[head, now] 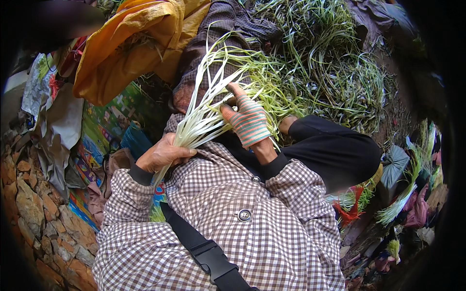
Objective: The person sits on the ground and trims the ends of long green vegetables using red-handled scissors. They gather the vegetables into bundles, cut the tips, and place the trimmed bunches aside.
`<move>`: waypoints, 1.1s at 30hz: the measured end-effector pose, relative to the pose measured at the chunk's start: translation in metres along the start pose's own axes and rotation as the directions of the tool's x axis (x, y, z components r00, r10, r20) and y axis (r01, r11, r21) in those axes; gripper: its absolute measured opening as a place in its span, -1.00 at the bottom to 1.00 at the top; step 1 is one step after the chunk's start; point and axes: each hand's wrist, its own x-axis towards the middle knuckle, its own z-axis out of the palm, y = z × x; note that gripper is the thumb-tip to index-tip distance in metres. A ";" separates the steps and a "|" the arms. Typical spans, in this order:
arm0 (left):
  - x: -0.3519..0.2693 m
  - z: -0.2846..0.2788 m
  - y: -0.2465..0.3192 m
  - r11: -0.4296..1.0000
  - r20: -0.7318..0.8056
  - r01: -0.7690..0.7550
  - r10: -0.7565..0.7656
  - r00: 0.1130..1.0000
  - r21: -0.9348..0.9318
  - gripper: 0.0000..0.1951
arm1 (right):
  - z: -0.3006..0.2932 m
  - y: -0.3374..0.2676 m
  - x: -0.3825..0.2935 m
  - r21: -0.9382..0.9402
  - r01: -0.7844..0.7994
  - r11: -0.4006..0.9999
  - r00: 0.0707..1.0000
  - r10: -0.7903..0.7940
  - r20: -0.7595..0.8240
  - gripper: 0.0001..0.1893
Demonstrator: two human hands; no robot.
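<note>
My bare left hand [165,154] is closed around the lower end of a bunch of long pale stalks [198,125], perhaps garlic chives, held above my lap. The stalks fan out up and to the right, turning from white to yellow-green leaves [269,80]. On my right hand [248,118] is a striped knitted glove, its thumb and index finger apart at the right side of the fan. Some stalks pass behind the gloved hand, and whether its hidden fingers grip any cannot be told.
A heap of green leaves [327,69] lies beyond my bent knee. An orange woven sack [127,47] stands at the upper left. Stones [40,207] are at the lower left. Tied bundles [397,207] and cloth scraps lie at the right.
</note>
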 end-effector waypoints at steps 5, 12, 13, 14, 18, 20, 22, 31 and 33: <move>0.000 0.000 0.000 1.000 0.001 -0.002 0.002 1.000 -0.016 -0.72 | -0.006 -0.004 -0.012 0.228 -0.069 0.971 0.997 0.061 0.044 -0.44; -0.001 0.002 0.000 0.999 -0.010 -0.016 0.016 1.000 -0.048 -0.70 | -0.044 -0.011 -0.024 0.537 -0.096 0.838 0.967 0.206 -0.149 -0.50; -0.002 0.003 0.000 0.999 -0.013 -0.017 0.016 1.000 -0.047 -0.70 | -0.051 -0.008 -0.024 0.520 -0.062 0.852 0.951 0.209 -0.228 -0.60; -0.002 0.003 0.000 0.999 -0.014 -0.015 0.014 1.000 -0.045 -0.71 | -0.058 -0.005 -0.022 0.499 -0.098 0.861 0.933 0.255 -0.256 -0.65; -0.001 0.002 0.000 1.000 0.000 -0.007 0.007 1.000 -0.013 -0.72 | -0.059 0.002 -0.014 -0.138 0.103 0.985 0.963 -0.134 -0.234 -0.73; 0.000 0.003 0.001 1.000 0.005 0.000 -0.001 1.000 0.005 -0.72 | -0.047 -0.002 -0.006 -0.433 0.302 0.849 0.930 -0.363 -0.064 -0.66; 0.000 0.003 0.002 1.000 0.001 0.010 -0.010 1.000 0.017 -0.72 | -0.034 -0.002 0.008 -0.484 0.383 0.787 0.921 -0.363 0.139 -0.68; -0.001 -0.003 -0.006 0.993 0.055 0.011 -0.005 0.998 -0.120 -0.73 | -0.068 0.028 0.006 -0.076 0.110 0.991 0.970 -0.124 -0.208 -0.85; -0.002 -0.002 -0.005 0.994 0.055 0.005 0.001 0.998 -0.112 -0.73 | -0.093 0.025 0.003 0.005 -0.065 0.998 0.928 0.063 -0.368 -0.86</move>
